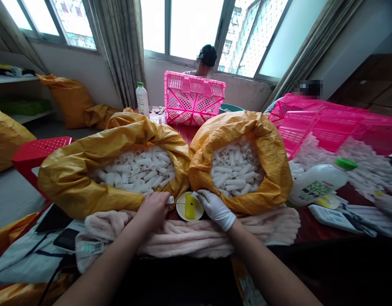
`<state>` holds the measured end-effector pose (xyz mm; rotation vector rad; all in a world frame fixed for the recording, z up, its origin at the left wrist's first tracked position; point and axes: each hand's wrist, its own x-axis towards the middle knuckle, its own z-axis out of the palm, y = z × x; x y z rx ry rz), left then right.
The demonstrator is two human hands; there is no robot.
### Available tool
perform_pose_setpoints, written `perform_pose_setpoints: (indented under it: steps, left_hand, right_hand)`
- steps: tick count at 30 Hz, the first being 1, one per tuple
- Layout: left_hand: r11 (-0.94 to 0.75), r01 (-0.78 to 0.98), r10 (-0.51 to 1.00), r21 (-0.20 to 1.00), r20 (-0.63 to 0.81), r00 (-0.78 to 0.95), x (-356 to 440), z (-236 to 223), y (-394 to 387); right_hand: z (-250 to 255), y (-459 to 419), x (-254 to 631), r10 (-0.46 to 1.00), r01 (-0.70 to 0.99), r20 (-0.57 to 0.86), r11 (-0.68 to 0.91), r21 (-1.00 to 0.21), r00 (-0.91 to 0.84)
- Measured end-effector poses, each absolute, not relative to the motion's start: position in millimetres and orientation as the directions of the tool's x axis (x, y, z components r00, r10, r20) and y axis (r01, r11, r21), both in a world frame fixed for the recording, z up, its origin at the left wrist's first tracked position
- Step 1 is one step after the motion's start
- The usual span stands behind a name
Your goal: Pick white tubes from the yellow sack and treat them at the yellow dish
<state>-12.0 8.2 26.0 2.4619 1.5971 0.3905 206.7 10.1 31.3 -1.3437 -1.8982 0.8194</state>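
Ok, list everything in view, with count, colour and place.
open sacks: two, orange, centre
tubes: many, white, inside both
dish: one, pale, between hands
block: one, yellow, on dish
towel: one, pale pink, front
bottles: two, white, green-capped, back left and right
crates: several, pink, back and right
basin: one, teal, behind centre crate
container: one, red, left
other sacks: several, orange, left
table: one, dark red, below
curtains: several, grey, by windows
people: two, back
left hand: one, bare, holding white piece
right hand: one, white-gloved, holding white piece
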Motion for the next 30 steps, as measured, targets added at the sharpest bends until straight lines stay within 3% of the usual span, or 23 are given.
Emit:
perform_pose_setpoints:
  steps: [3,6,10,12,14,18,22,26,30]
  left_hand:
    - [-0.405,0.854,0.914,0.325,0.118,0.389,-13.5,18.2,9.6]
    - [-0.413,0.825,0.911,0.385,0.176,0.374,-12.8,12.2,10.5]
    - [-0.393,0.805,0.919,0.445,0.229,0.322,-13.6,9.1,12.3]
    - [-0.364,0.810,0.930,0.460,0.224,0.291,-12.7,9.6,11.7]
    - [-0.340,0.816,0.939,0.468,0.209,0.272,-9.8,10.7,10.0]
    - [-0.353,0.831,0.936,0.430,0.176,0.306,-2.2,11.5,6.5]
    - [-0.364,0.851,0.931,0.378,0.168,0.323,0.3,8.2,6.3]
    - [-0.346,0.871,0.938,0.348,0.163,0.307,-0.3,6.4,6.0]
    - [-0.353,0.867,0.934,0.351,0.181,0.307,0.1,6.8,4.5]
  right_hand:
    - [25.5,19.6,214.4,0.938,0.576,0.190,0.329,-0.748,-0.290]
    - [21.1,11.7,221.9,0.968,0.528,0.121,0.222,-0.820,-0.219]
    - [9.8,-2.1,228.1,0.996,0.271,-0.010,0.014,-0.963,-0.087]
    - [4.1,-4.3,228.7,0.997,0.121,-0.017,-0.007,-0.993,-0.082]
    - [0.5,-2.7,227.6,0.998,0.080,-0.009,-0.004,-0.997,-0.067]
    - [0.5,7.8,221.2,0.992,0.289,0.124,0.126,-0.949,-0.024]
    - [8.2,13.3,215.9,0.923,0.555,0.309,0.385,-0.738,-0.228]
    - [15.2,8.7,219.0,0.813,0.575,0.353,0.578,-0.579,-0.462]
    - [14.8,4.8,223.2,0.810,0.629,0.383,0.586,-0.511,-0.443]
